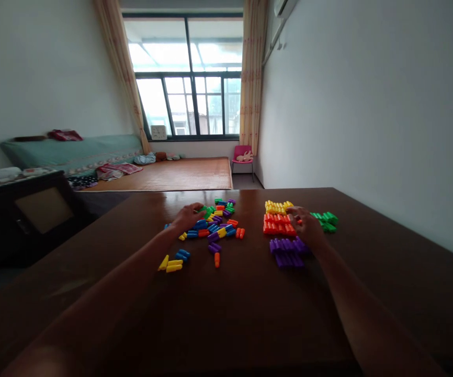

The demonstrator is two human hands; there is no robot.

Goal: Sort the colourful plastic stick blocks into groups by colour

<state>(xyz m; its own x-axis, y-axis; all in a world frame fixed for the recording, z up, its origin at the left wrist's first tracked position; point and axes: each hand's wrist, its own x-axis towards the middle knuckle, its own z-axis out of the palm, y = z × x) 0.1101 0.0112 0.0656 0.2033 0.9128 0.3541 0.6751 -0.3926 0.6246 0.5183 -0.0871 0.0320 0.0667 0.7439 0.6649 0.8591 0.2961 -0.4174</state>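
My left hand [189,215] is at the far left edge of a mixed pile of coloured plastic pieces [213,228], its fingertips by green pieces [208,211]. Whether it grips one is unclear. On the right, my right hand [304,222] reaches over the end of the orange rows [279,225], fingers bent, with a bit of orange at the fingertips. Yellow rows [277,207] lie behind the orange ones, purple rows [288,252] in front. Green pieces [326,221] are grouped to the right of that hand.
Nearer on the brown table [226,319] are loose yellow pieces [174,266], blue pieces [182,255] and one orange piece [217,260]. Beyond the table stand a bed [187,173] and a pink chair [242,155]. A dark cabinet [24,212] is at the left.
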